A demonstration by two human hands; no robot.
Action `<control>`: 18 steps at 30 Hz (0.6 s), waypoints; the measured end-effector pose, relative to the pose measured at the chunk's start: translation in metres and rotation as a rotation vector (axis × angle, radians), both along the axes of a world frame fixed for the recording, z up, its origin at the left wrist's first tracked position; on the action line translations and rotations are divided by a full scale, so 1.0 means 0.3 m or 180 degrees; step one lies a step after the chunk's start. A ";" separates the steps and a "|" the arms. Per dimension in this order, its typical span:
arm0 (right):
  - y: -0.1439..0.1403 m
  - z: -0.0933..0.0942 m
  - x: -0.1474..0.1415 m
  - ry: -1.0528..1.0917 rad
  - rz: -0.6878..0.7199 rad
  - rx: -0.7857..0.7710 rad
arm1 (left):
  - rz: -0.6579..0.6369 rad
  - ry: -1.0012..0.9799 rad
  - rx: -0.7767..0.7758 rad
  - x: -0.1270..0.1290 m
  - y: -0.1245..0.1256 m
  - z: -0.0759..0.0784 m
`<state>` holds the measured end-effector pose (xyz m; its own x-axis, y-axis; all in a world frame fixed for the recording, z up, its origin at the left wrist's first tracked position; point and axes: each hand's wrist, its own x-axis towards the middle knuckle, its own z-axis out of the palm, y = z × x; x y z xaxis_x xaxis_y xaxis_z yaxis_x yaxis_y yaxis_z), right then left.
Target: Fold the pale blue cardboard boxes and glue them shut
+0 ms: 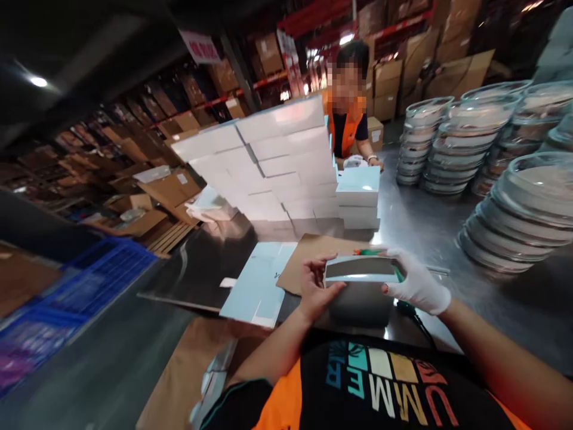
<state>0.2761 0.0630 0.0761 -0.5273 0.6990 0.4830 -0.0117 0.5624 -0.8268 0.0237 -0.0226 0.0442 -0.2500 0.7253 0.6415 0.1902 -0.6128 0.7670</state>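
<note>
At lower centre of the frame, the bare left hand (314, 291) and the gloved right hand (414, 283) each pinch an end of a half-formed pale box (360, 270) above the steel tabletop (430, 221). A flat box blank (259, 283) lies unfolded just left of it, while a stack of finished white boxes (277, 161) fills the upper centre, so much looks done.

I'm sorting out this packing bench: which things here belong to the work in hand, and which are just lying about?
In hand:
- left hand and gloved right hand, both holding the open box
- flat box blank beside it
- stack of finished white boxes

Lying about:
- stacked glass lids
- blue crate
- brown card sheet
- co-worker across the table
</note>
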 end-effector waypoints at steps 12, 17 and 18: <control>-0.050 0.015 -0.008 -0.0239 0.0540 0.1273 | -0.0600 0.0917 0.0731 -0.069 0.016 0.061; -0.077 -0.041 -0.002 -0.0248 0.0144 0.0400 | -0.0457 0.1027 0.0433 -0.056 -0.005 0.053; -0.086 -0.060 -0.003 -0.0327 0.0024 0.0070 | -0.0448 0.0974 0.0287 -0.055 -0.006 0.041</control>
